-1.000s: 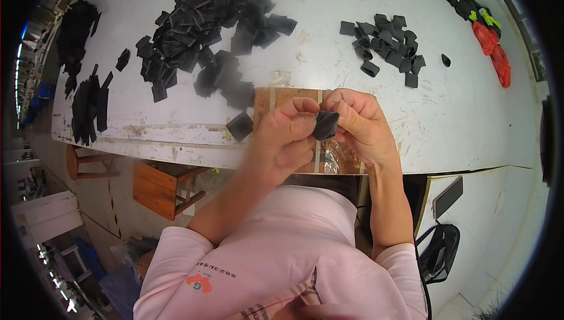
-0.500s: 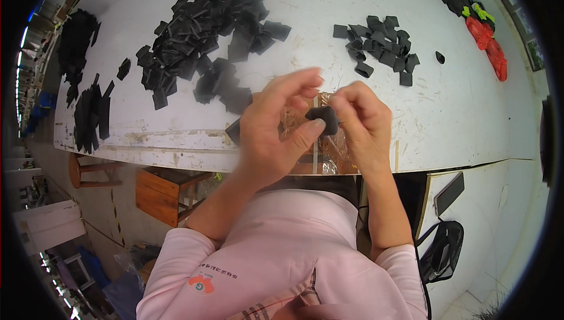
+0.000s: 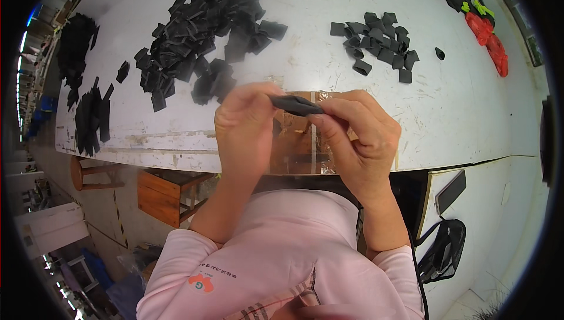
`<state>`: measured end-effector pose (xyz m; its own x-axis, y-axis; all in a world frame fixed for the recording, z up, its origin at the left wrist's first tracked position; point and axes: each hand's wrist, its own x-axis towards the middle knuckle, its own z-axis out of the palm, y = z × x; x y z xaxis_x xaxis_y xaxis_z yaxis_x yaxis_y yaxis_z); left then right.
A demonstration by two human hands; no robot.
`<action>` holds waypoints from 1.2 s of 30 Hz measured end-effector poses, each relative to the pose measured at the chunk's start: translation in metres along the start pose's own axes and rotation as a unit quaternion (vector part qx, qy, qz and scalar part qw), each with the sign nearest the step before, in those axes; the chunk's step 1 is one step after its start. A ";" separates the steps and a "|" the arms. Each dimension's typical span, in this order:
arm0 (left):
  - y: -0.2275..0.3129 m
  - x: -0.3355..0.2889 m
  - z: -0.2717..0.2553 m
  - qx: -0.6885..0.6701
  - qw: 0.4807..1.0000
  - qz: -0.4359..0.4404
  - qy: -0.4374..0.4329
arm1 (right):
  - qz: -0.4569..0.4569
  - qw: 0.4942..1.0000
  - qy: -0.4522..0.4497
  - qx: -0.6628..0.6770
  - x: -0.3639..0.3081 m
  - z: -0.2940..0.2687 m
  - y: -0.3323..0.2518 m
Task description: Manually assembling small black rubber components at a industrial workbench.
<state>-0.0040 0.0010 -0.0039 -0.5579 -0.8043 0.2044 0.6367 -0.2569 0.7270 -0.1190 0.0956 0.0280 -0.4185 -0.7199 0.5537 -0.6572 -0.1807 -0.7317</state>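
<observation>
I hold a small black fabric piece [image 3: 296, 105] pinched between both my hands, raised a little above the near edge of the white counter [image 3: 458, 103]. My left hand [image 3: 245, 126] has its grip drawn narrow: the fingertips [image 3: 271, 92] close on the left end of the piece, the other fingers curled under. My right hand [image 3: 358, 135] grips the right end the same way, thumb and forefinger pressed together on it, so the piece runs flat and nearly level between the two grips, tilted slightly down to the right. Whether the piece is folded or single I cannot tell. Right beneath my hands lies a clear plastic sheet [image 3: 294, 144] over a brownish patch at the counter's edge. Farther back on my left sits a large heap of black pieces [image 3: 205, 20], loose and overlapping; farther back on my right a smaller cluster of black pieces [image 3: 379, 44], well apart from the heap. At the far right corner lies a bundle of red and green-black items [image 3: 479, 17]. More dark pieces [image 3: 88, 114] lie at the counter's left end. Below the counter stands a wooden stool [image 3: 161, 194], and a black bag [image 3: 443, 249] hangs at my right.
</observation>
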 end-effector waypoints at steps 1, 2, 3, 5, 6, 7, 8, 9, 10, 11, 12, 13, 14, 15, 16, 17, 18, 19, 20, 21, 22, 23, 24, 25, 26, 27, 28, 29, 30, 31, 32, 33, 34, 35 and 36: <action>-0.002 -0.001 0.000 0.039 0.999 0.023 -0.014 | 0.000 1.000 -0.002 0.002 0.001 0.000 -0.003; -0.001 -0.001 0.001 0.036 0.999 0.029 -0.022 | 0.012 1.000 0.004 0.007 0.002 -0.001 -0.007; -0.001 0.000 0.001 0.037 0.999 0.030 -0.019 | 0.025 1.000 0.010 0.012 0.003 0.000 -0.009; 0.000 0.002 0.003 0.062 0.996 0.055 -0.039 | 0.004 1.000 0.010 -0.007 0.004 0.000 -0.007; 0.001 0.002 0.003 0.062 0.996 0.054 -0.038 | -0.019 0.999 0.011 -0.025 0.005 0.001 -0.006; 0.001 0.001 0.003 0.074 0.995 0.052 -0.036 | -0.017 0.999 0.011 -0.026 0.005 0.000 -0.004; 0.002 0.001 0.003 0.085 0.995 0.049 -0.034 | -0.006 1.000 0.003 -0.015 0.004 0.000 0.000; 0.002 -0.001 0.003 0.085 0.995 0.048 -0.034 | 0.005 1.000 -0.005 -0.004 0.002 0.001 0.003; 0.002 -0.002 0.003 0.116 0.991 0.044 -0.043 | 0.006 1.000 -0.005 -0.005 -0.001 0.002 0.007; 0.002 -0.003 0.003 0.148 0.987 0.040 -0.053 | 0.021 1.000 0.004 0.014 -0.006 0.005 0.011; 0.002 -0.003 0.003 0.147 0.987 0.040 -0.052 | 0.037 0.999 0.014 0.033 -0.008 0.006 0.013; 0.002 -0.002 0.002 0.138 0.989 0.040 -0.047 | 0.038 0.999 0.014 0.034 -0.006 0.006 0.012; 0.002 -0.002 0.001 0.128 0.990 0.040 -0.042 | 0.024 1.000 -0.001 0.015 -0.002 0.004 0.008; 0.000 -0.001 0.001 0.129 0.990 0.039 -0.041 | 0.010 1.000 -0.016 -0.004 0.002 0.003 0.007; -0.001 -0.002 0.001 0.068 0.997 0.014 -0.018 | 0.011 1.000 -0.016 -0.002 0.004 0.004 0.006; -0.001 -0.003 0.000 0.006 1.000 -0.011 0.005 | -0.023 1.000 -0.014 -0.010 0.007 0.004 0.007; -0.002 -0.004 0.000 0.009 1.000 -0.011 0.006 | -0.056 0.998 -0.012 -0.017 0.007 0.005 0.007; -0.005 -0.005 0.000 0.007 1.000 -0.016 0.002 | -0.057 0.998 -0.012 -0.018 0.006 0.004 0.009; -0.006 -0.006 0.001 0.005 1.000 -0.021 -0.003 | -0.044 0.999 -0.015 -0.013 0.002 0.004 0.011; -0.007 -0.007 0.001 0.005 1.000 -0.020 -0.003 | -0.031 0.999 -0.018 -0.009 -0.001 0.004 0.014; -0.007 -0.008 0.001 0.059 0.998 0.001 -0.013 | -0.031 0.999 -0.015 -0.010 -0.003 0.006 0.017; -0.007 -0.008 0.000 0.113 0.993 0.022 -0.022 | -0.034 0.999 0.002 0.004 -0.004 0.008 0.019; -0.007 -0.008 0.000 0.112 0.993 0.021 -0.025 | -0.038 0.999 0.019 0.018 -0.005 0.008 0.020; -0.008 -0.008 -0.002 0.117 0.993 0.020 -0.025 | -0.039 0.999 0.019 0.018 -0.004 0.008 0.020; -0.008 -0.007 -0.002 0.122 0.992 0.019 -0.025 | -0.045 0.999 0.003 0.005 -0.002 0.006 0.019; -0.008 -0.007 -0.002 0.122 0.992 0.020 -0.025 | -0.052 0.999 -0.013 -0.007 0.000 0.004 0.017; -0.007 -0.007 -0.002 0.125 0.991 0.035 -0.018 | -0.051 0.999 -0.014 -0.006 0.001 0.004 0.014; -0.006 -0.008 -0.003 0.129 0.990 0.049 -0.011 | -0.066 0.997 -0.016 -0.025 0.003 0.003 0.009; -0.006 -0.009 -0.005 0.130 0.990 0.049 -0.009 | -0.080 0.996 -0.018 -0.044 0.004 0.003 0.007; -0.008 -0.008 -0.004 0.138 0.989 0.050 -0.028 | -0.080 0.996 -0.018 -0.046 0.002 0.003 0.010; -0.010 -0.008 -0.004 0.147 0.987 0.052 -0.046 | -0.070 0.997 -0.009 -0.032 -0.002 0.004 0.014; -0.008 -0.008 0.002 0.145 0.987 0.052 -0.046 | -0.060 0.998 -0.001 -0.018 -0.004 0.005 0.018; -0.004 -0.006 0.013 0.152 0.987 0.049 -0.023 | -0.061 0.998 0.000 -0.018 -0.004 0.006 0.019; 0.000 -0.004 0.020 0.159 0.986 0.045 0.000 | -0.062 0.998 0.002 -0.012 -0.003 0.007 0.021; 0.001 0.000 0.020 0.159 0.986 0.046 0.000 | -0.062 0.998 0.005 -0.006 -0.001 0.007 0.021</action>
<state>-0.0133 0.0116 0.0099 -0.5058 -0.8160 0.2800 0.4860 -0.0013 0.8740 -0.1279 0.0879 0.0088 -0.3386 -0.6860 0.6440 -0.7115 -0.2612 -0.6523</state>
